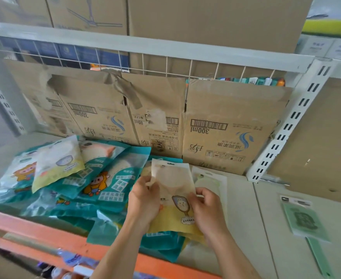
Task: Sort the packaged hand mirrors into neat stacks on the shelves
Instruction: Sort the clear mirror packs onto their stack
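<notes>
A yellow-and-clear packaged hand mirror (172,188) is held upright over the shelf in both hands. My left hand (144,200) grips its left edge, with more yellow packs behind it. My right hand (207,208) pinches its right edge near the printed mirror picture. To the left lies a loose heap of teal packaged mirrors (97,178) with cartoon prints, and another yellow pack (58,162) rests on top of the heap. A pale green pack (210,182) lies flat just behind my right hand.
The white shelf (246,218) has an orange front rail (44,230). Flattened cardboard (216,125) lines the back under a wire grid. A green packaged mirror with a long handle (306,222) lies at the right. Boxes sit on the shelf above.
</notes>
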Available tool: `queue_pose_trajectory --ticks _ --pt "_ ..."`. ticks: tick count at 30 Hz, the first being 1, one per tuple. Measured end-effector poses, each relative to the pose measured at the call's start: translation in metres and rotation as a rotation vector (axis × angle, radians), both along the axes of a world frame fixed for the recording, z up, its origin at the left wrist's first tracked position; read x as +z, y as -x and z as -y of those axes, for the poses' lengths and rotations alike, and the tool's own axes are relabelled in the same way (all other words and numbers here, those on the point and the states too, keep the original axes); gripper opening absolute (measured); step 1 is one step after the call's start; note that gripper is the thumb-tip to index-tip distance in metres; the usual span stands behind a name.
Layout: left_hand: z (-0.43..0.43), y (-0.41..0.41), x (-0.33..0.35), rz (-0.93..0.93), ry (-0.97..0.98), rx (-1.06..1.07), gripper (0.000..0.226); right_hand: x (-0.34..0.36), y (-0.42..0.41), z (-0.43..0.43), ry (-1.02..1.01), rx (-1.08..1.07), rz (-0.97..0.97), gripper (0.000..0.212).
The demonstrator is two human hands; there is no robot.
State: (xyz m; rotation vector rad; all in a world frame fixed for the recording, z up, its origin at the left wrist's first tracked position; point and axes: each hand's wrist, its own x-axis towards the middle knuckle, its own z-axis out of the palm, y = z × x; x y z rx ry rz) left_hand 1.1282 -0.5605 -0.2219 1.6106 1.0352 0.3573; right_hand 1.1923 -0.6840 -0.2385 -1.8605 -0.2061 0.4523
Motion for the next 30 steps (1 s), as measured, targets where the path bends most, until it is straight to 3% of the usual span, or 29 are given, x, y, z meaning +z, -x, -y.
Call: queue_pose_trajectory --ticks 12,30 --pt "0.066 -0.019 0.003 0.222 -0.016 -0.083 0.022 0.01 -0.006 0.069 -0.022 -0.118 0.2 0.015" --pt "0.174 -0.056 -0.004 0.307 0.011 -0.156 0.026 -0.008 -0.039 0.18 0.121 -0.163 0.285 0.021"
